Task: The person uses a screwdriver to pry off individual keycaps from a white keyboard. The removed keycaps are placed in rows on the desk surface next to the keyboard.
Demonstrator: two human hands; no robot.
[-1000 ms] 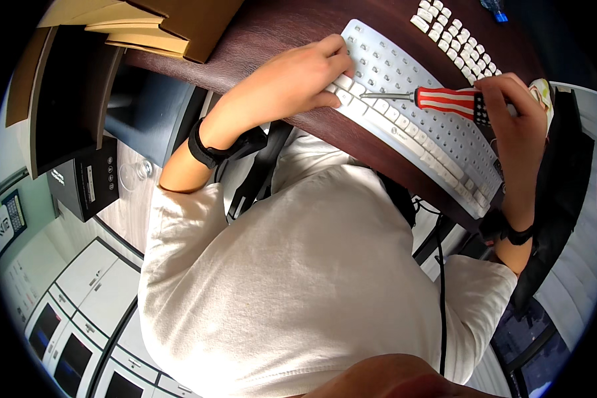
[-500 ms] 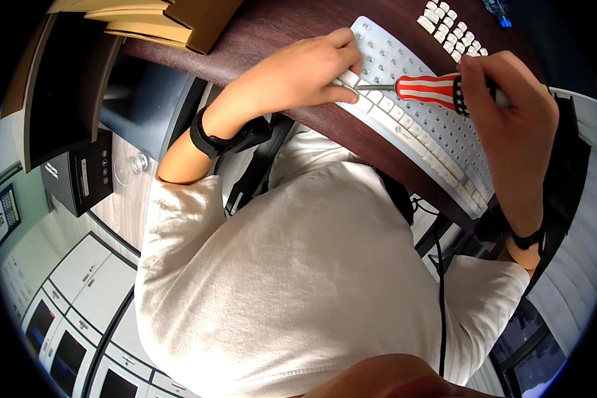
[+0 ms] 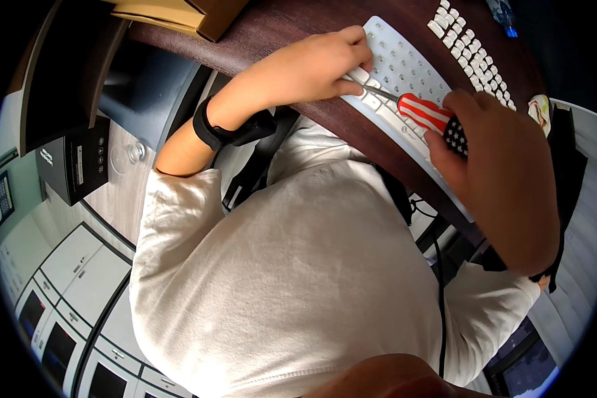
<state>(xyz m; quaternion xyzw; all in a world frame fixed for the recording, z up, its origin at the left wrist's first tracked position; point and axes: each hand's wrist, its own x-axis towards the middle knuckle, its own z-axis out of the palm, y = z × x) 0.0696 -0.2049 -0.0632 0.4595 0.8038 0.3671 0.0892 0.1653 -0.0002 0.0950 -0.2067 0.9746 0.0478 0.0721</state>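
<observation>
A white keyboard (image 3: 404,56) lies slantwise along the table's near edge. Bare switches show over its far rows, while white keycaps (image 3: 371,99) still sit on the near rows. My left hand (image 3: 341,63) grips the keyboard's left end, its thumb beside the keycaps there. My right hand (image 3: 497,146) is closed around a screwdriver (image 3: 421,111) with a red-and-white striped, starred handle. The screwdriver's metal shaft runs left to the keycaps by my left thumb; its exact tip contact is hard to make out. My right hand and forearm cover the keyboard's right part.
Several loose white keycaps (image 3: 474,56) lie in rows on the dark red-brown table (image 3: 292,43) beyond the keyboard. A clear item with a blue end (image 3: 509,23) is at the far right. A cardboard box (image 3: 219,16) stands at the far left.
My right hand has come lower and closer to me, so the screwdriver's handle slants down more. More loose keycaps are now uncovered. My left hand stays at the keyboard's left end.
</observation>
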